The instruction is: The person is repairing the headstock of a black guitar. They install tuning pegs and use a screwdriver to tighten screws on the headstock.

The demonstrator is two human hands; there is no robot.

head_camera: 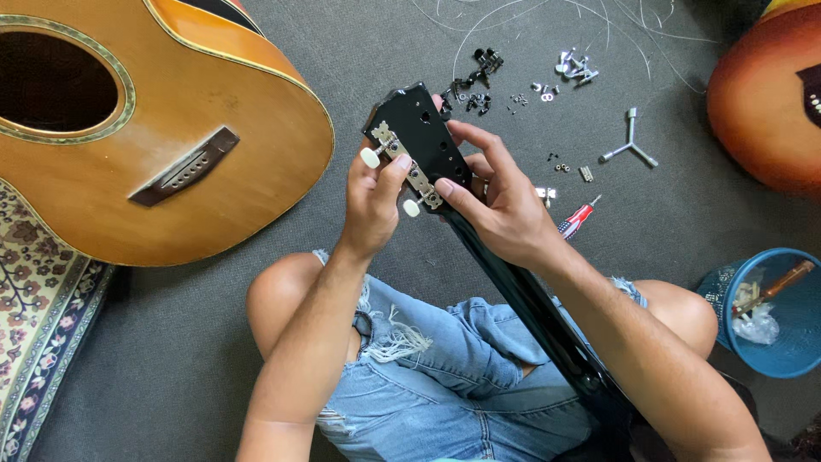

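Person sits on grey floor [214,359], black guitar neck [530,316] across lap, headstock [419,141] raised at centre, back side up. Left hand [372,201] pinches a cream tuner knob [369,157] betw thumb & fingers, closed narrow on it; a second knob [411,208] sits just below, both on a metal tuner strip [419,175]. Right hand [505,205] wraps the headstock from the right, fingertips on the strip, holding it. Neck looks stiff, long & fairly heavy, glossy so prob slippery; best gripped round the headstock sides w/ lap taking the weight. Knobs small, prob fragile, take w/ fingertips only. Far on floor: loose screws & black tuners [479,81], Y-shaped wrench [630,145], small screwdriver [577,220]. Left: acoustic guitar [171,128]; right: another guitar [770,103], blue bucket [782,342]
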